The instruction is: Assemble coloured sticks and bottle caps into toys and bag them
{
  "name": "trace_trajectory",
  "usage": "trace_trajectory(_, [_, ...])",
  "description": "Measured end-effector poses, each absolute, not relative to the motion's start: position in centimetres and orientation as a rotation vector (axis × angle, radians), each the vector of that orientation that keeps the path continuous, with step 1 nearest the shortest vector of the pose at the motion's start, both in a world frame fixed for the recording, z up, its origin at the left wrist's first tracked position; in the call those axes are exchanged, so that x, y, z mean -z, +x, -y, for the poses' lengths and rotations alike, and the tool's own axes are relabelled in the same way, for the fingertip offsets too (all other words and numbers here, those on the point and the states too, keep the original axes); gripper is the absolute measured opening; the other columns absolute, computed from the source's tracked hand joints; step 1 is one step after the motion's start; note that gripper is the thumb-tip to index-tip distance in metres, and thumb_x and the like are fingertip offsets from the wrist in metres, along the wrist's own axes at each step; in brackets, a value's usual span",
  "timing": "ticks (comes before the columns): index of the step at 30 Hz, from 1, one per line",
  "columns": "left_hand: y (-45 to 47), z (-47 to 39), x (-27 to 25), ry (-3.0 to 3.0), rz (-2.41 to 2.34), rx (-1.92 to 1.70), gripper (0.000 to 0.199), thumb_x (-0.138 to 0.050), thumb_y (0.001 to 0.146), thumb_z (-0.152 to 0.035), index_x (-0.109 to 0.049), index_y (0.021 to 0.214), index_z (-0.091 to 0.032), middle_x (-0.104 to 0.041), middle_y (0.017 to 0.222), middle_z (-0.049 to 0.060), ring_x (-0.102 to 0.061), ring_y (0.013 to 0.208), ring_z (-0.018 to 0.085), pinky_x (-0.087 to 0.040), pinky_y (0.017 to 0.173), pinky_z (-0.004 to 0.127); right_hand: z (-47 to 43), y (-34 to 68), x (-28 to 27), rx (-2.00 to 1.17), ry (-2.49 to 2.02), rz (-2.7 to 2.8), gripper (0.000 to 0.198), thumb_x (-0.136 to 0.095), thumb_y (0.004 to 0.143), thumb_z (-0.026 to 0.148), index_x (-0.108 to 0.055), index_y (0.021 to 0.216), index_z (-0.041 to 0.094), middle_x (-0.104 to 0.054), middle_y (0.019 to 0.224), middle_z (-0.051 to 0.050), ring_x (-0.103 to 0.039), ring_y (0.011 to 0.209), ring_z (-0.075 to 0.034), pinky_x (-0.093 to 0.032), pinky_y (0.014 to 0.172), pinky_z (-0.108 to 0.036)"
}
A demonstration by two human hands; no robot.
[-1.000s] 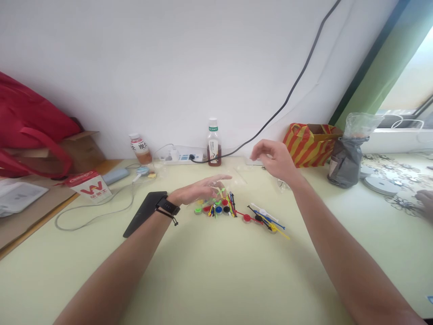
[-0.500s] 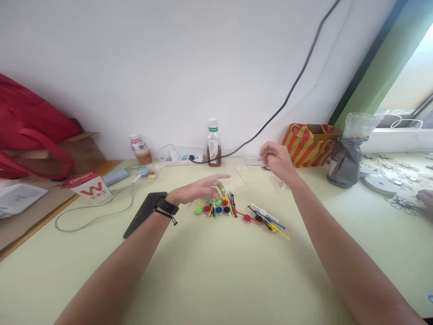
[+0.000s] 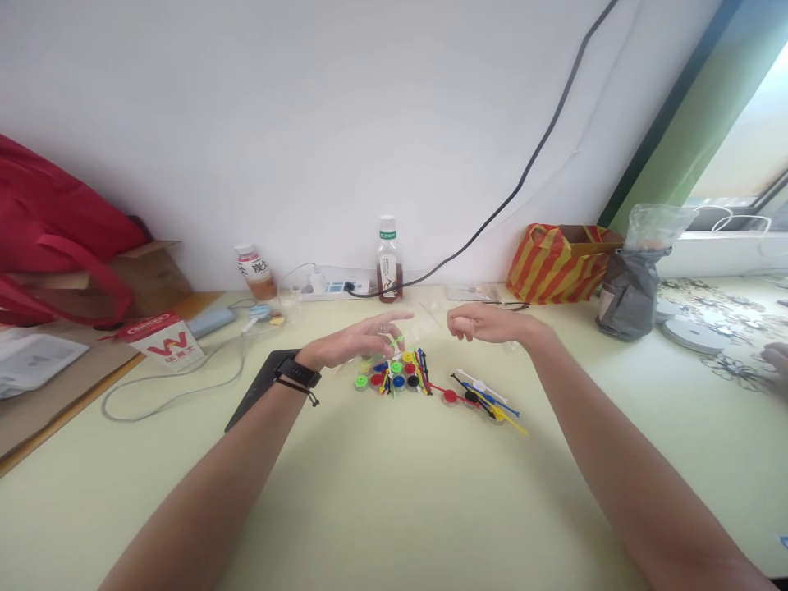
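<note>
My left hand (image 3: 363, 338) is over the left part of a pile of small coloured plastic discs (image 3: 399, 381) and thin arrow-tipped sticks (image 3: 423, 371). Its index finger is stretched out, while the others curl around a crumpled clear plastic bag (image 3: 423, 328) with a bright green piece (image 3: 399, 341) by the fingertips. Closed, with its fingers bent inward, my right hand (image 3: 483, 322) hovers just right of the bag; anything in its pinch is too faint to make out. Nearer me and to the right lie several spinners, among them a red one (image 3: 450, 396) and a yellow one (image 3: 497, 414).
A bottle (image 3: 387, 267) stands by the power strip (image 3: 336, 285) at the wall. A black tablet-like object (image 3: 258, 394) lies under my left wrist. To the right are a striped bag (image 3: 547, 263), a grey bag (image 3: 628, 295) and another person's hand (image 3: 776, 359).
My right hand has come down and left from near the wall, close to my left hand and the clear bag. My left hand has shifted only slightly.
</note>
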State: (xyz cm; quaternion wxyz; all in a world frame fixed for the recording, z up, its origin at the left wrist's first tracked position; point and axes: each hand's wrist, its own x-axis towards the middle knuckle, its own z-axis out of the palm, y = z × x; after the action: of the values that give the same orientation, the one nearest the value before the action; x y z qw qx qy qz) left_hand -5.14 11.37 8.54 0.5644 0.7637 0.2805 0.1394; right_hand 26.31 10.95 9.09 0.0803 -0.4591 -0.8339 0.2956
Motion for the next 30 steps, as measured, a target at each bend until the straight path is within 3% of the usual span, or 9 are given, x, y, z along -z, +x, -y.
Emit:
trace_trajectory(5, [-5.5, -11.6, -8.5, 1.795, -0.684, -0.363, 0.079, -0.065, 0.086, -0.037, -0.036, 0.159, -0.029, -0.066, 0.115, 0.009, -0.062, 0.094, 0.023, -0.048, 0.079, 0.034, -9.5, 22.9, -9.2, -0.993, -1.413, 2.691, 0.027, -0.063, 0.089, 0.044, -0.069, 0.101, 0.021, -0.072, 0.100, -0.006, -0.064, 0.085, -0.021, -0.044, 0.067, -0.027])
trace_trajectory(9, [-5.5, -11.7, -8.4, 1.787, -0.690, -0.359, 0.077, -0.064, 0.087, -0.041, -0.037, 0.159, -0.030, -0.066, 0.114, 0.009, -0.062, 0.094, 0.023, -0.048, 0.076, 0.034, -9.3, 20.7, -7.9, -1.161, -1.328, 2.848, 0.037, -0.076, 0.077, 0.049, -0.073, 0.100, 0.022, -0.074, 0.086, -0.002, -0.065, 0.077, -0.020, -0.043, 0.062, -0.027])
trace_trajectory(15, [-5.4, -11.4, -8.8, 1.781, -0.693, -0.346, 0.075, -0.064, 0.090, -0.046, -0.038, 0.158, -0.031, -0.066, 0.116, 0.010, -0.062, 0.094, 0.023, -0.047, 0.076, 0.033, -9.5, 20.1, -7.1, -1.240, -1.399, 2.812, 0.017, -0.070, 0.072, 0.031, -0.072, 0.082, 0.018, -0.073, 0.073, -0.001, -0.062, 0.064, -0.017, -0.043, 0.058, -0.026])
trace_trajectory(21, [-5.6, -11.7, -8.7, 1.767, -0.661, -0.335, 0.079, -0.067, 0.086, -0.036, -0.037, 0.159, -0.031, -0.065, 0.115, 0.008, -0.060, 0.093, 0.021, -0.046, 0.078, 0.033, -9.0, 24.5, -11.0, -1.492, -1.279, 2.529, 0.018, -0.067, 0.075, 0.026, -0.074, 0.088, 0.016, -0.075, 0.079, -0.005, -0.067, 0.069, -0.017, -0.053, 0.067, -0.026])
trace_trajectory(24, [-5.6, -11.7, -8.6, 1.756, -0.658, -0.330, 0.081, -0.066, 0.082, -0.032, -0.038, 0.158, -0.031, -0.064, 0.115, 0.007, -0.060, 0.096, 0.022, -0.047, 0.080, 0.033, -8.5, 27.7, -12.7, -1.439, -1.205, 2.368, 0.021, -0.072, 0.078, 0.031, -0.075, 0.092, 0.016, -0.075, 0.083, -0.006, -0.067, 0.072, -0.018, -0.055, 0.070, -0.029])
trace_trajectory(30, [-5.3, -11.5, -8.6, 1.786, -0.634, -0.300, 0.080, -0.065, 0.081, -0.027, -0.041, 0.157, -0.031, -0.063, 0.116, 0.006, -0.057, 0.106, 0.024, -0.047, 0.085, 0.033, -8.6, 29.5, -12.9, -0.990, -1.021, 1.755, 0.019, -0.075, 0.077, 0.035, -0.070, 0.086, 0.019, -0.072, 0.080, -0.005, -0.061, 0.064, -0.015, -0.052, 0.064, -0.030])
